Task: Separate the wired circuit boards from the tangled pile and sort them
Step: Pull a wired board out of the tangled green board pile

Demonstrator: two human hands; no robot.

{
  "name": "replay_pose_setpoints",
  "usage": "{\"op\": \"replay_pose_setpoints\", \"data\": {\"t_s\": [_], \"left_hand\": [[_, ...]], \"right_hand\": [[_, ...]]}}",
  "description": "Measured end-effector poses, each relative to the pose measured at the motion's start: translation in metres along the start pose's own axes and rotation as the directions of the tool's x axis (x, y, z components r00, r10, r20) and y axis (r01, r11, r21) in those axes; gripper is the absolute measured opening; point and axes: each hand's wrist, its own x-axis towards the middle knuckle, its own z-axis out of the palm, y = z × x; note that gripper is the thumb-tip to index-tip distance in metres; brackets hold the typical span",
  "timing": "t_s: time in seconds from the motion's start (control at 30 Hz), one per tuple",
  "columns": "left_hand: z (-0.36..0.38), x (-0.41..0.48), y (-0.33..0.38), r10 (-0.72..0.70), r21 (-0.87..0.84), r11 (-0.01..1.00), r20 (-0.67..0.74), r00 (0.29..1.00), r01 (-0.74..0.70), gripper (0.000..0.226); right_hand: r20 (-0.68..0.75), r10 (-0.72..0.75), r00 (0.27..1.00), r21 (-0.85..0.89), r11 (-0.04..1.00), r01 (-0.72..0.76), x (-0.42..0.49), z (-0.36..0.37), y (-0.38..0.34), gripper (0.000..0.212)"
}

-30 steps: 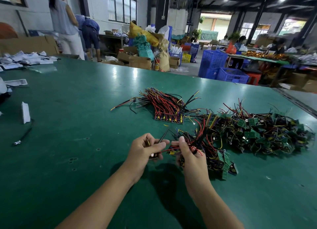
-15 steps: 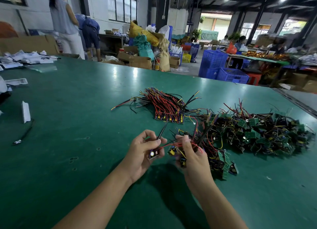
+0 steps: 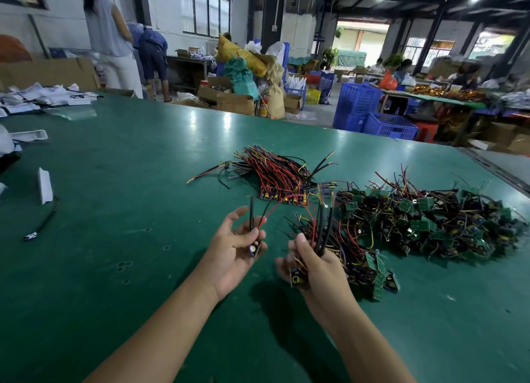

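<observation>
My left hand [image 3: 232, 247] holds a single small circuit board [image 3: 255, 249] between thumb and fingers, its black and red wires standing up from it. My right hand [image 3: 311, 263] grips a bundle of wired boards [image 3: 321, 236] with black, red and yellow leads. Just right of that hand lies a small clump of green boards [image 3: 378, 270]. Farther right spreads the tangled pile of green boards and wires [image 3: 436, 219]. Behind my hands lies a sorted row of boards [image 3: 282, 181] with red and black wires fanned out together.
The green table [image 3: 114, 210] carries a black cable [image 3: 43, 223] and a white piece [image 3: 44, 184] at the left, with white papers [image 3: 43, 95] at the far left. Beyond the table stand blue crates [image 3: 358, 104], cardboard boxes [image 3: 235, 103] and people.
My hands have drawn apart. The single board has come free in my left hand, with its wires pulled out of the bundle that my right hand holds.
</observation>
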Motion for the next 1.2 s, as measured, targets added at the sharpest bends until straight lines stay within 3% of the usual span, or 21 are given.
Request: {"op": "replay_pose_setpoints", "data": {"t_s": [0.27, 0.37, 0.53, 0.67, 0.83, 0.93, 1.07, 1.2], "left_hand": [[-0.005, 0.001, -0.006, -0.029, 0.138, 0.99, 0.001, 1.0, 0.028, 0.062], [-0.002, 0.0, -0.011, -0.004, 0.284, 0.959, -0.001, 1.0, 0.004, 0.054], [-0.001, 0.002, -0.024, 0.204, 0.613, 0.775, -0.014, 0.979, -0.153, 0.006], [-0.005, 0.002, -0.025, 0.23, 0.734, 0.651, 0.051, 0.972, -0.192, 0.016], [0.002, -0.001, -0.031, 0.368, 0.771, 0.551, 0.119, 0.922, -0.32, 0.021], [0.004, 0.0, -0.035, 0.379, 0.765, 0.558, 0.111, 0.919, -0.322, 0.036], [0.003, 0.0, -0.034, 0.306, 0.742, 0.587, 0.167, 0.937, -0.324, 0.022], [0.004, -0.006, -0.029, 0.192, 0.667, 0.678, 0.246, 0.95, -0.31, 0.038]], "right_hand": [[0.005, -0.016, 1.0, -0.133, 0.991, 0.016, -0.002, 0.0, 0.004, 0.018], [-0.034, -0.067, 0.997, -0.232, 0.971, 0.058, -0.002, 0.001, 0.007, 0.018], [-0.045, -0.144, 0.989, -0.328, 0.937, 0.122, -0.003, 0.004, 0.015, 0.023], [-0.035, -0.199, 0.979, -0.394, 0.903, 0.17, -0.004, 0.005, 0.018, 0.025], [-0.034, -0.149, 0.988, -0.35, 0.928, 0.128, -0.001, 0.009, 0.021, 0.022], [0.047, -0.21, 0.977, -0.396, 0.894, 0.211, -0.001, 0.009, 0.022, 0.027], [0.094, -0.312, 0.945, -0.454, 0.831, 0.32, 0.002, 0.008, 0.025, 0.012], [0.098, -0.326, 0.94, -0.46, 0.823, 0.334, 0.0, 0.008, 0.023, 0.022]]}}
